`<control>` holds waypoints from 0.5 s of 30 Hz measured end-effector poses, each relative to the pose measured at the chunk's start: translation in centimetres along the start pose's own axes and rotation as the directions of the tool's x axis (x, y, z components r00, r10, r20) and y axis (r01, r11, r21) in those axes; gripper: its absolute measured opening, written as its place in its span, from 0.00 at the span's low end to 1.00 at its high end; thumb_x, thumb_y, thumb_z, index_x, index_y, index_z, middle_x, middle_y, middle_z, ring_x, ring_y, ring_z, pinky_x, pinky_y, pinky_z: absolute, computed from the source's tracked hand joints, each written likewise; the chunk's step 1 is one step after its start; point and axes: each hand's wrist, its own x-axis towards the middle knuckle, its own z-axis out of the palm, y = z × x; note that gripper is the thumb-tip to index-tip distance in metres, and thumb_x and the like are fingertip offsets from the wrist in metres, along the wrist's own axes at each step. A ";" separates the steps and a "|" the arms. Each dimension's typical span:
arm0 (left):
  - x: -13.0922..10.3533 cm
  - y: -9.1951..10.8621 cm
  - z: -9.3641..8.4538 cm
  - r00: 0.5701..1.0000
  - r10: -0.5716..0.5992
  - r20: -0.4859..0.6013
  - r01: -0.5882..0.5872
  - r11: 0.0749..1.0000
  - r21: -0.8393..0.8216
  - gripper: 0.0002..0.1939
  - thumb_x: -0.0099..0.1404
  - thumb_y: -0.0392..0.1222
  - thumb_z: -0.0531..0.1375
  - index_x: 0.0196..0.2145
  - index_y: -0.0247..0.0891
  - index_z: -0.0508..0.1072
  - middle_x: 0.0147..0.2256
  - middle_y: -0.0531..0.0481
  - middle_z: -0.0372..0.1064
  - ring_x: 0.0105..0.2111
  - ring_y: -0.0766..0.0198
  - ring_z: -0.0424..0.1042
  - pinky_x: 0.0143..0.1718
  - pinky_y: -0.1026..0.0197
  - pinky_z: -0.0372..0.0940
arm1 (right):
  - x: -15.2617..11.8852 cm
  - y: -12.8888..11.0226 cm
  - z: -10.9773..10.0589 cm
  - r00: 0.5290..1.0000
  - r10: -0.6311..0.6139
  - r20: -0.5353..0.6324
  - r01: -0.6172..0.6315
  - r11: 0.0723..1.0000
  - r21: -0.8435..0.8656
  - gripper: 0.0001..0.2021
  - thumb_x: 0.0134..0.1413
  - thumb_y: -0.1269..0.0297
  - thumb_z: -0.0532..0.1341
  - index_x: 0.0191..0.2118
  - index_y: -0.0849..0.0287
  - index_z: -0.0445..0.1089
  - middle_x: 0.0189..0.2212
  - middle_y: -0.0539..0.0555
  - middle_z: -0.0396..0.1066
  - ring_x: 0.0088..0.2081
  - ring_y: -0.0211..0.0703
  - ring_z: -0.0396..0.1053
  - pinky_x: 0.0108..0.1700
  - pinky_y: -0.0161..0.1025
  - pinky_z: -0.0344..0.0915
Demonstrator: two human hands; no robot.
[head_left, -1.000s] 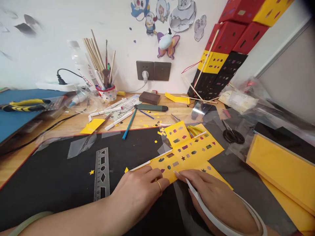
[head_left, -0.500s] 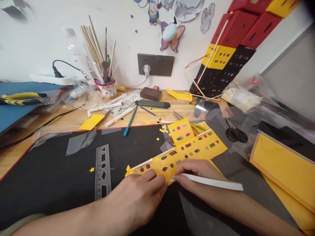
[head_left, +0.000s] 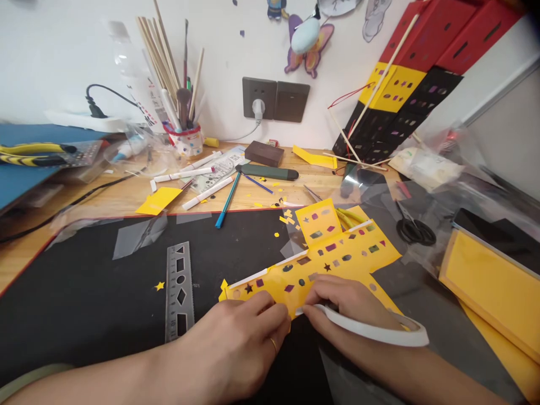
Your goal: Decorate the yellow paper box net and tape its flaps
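Note:
A yellow paper cut-out point(head_left: 274, 286), pierced with rows of small shapes such as stars, ovals and diamonds, lies on the black mat in front of me. White strips run along its far edges. My left hand point(head_left: 244, 343), a ring on one finger, has its fingers curled closed at the paper's near left edge. Close by on the right, my right hand point(head_left: 343, 306) is closed on a roll of white tape point(head_left: 375, 333), its loose end at the paper's near edge. The roll is tilted around the fingers, partly hidden by them.
A stencil ruler point(head_left: 179, 292) and a yellow paper star point(head_left: 159, 286) lie left of the paper. Black scissors point(head_left: 415, 230) and yellow-handled pliers point(head_left: 350, 216) sit beyond it. A tall stack of red, yellow and black boxes point(head_left: 405, 84) stands at the back right.
The camera view has shifted slightly. The tape roll has turned in my right hand, so its ring and opening show more. My left hand stays at the paper's edge.

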 end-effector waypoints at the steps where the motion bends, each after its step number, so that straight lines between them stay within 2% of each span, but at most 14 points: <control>1: 0.0 0.0 0.0 1.000 0.004 -0.002 -0.004 1.000 -0.006 0.14 0.64 0.32 0.45 0.34 0.35 0.70 0.35 0.48 0.71 0.29 0.61 0.68 0.21 0.65 0.62 | -0.1 0.0 0.1 1.000 -0.008 -0.001 0.008 1.000 -0.011 0.08 0.46 0.75 0.53 0.22 0.58 0.65 0.23 0.48 0.66 0.28 0.38 0.65 0.30 0.33 0.59; 6: -0.1 0.0 0.0 1.000 0.004 0.003 -0.004 1.000 -0.015 0.15 0.65 0.32 0.44 0.34 0.35 0.69 0.35 0.47 0.70 0.29 0.62 0.68 0.22 0.65 0.63 | -0.2 -0.2 0.2 0.999 -0.049 -0.018 0.048 0.996 -0.069 0.08 0.47 0.76 0.53 0.23 0.59 0.63 0.24 0.50 0.65 0.28 0.39 0.64 0.30 0.35 0.60; 11: 0.3 0.1 -0.2 1.000 0.005 0.030 -0.006 1.000 0.029 0.13 0.64 0.33 0.45 0.39 0.34 0.68 0.32 0.47 0.68 0.28 0.59 0.66 0.22 0.62 0.64 | -0.4 0.0 0.6 0.996 -0.077 -0.040 0.072 0.991 -0.110 0.08 0.48 0.76 0.52 0.23 0.60 0.63 0.25 0.53 0.65 0.30 0.42 0.64 0.31 0.38 0.60; 15: 0.6 0.2 -0.3 0.994 -0.005 0.105 0.000 0.999 0.050 0.12 0.65 0.33 0.46 0.42 0.35 0.66 0.33 0.48 0.66 0.30 0.60 0.65 0.24 0.61 0.65 | -0.5 0.2 0.9 0.994 -0.089 -0.060 0.083 0.991 -0.102 0.08 0.48 0.75 0.53 0.23 0.60 0.64 0.24 0.53 0.65 0.29 0.42 0.63 0.31 0.39 0.60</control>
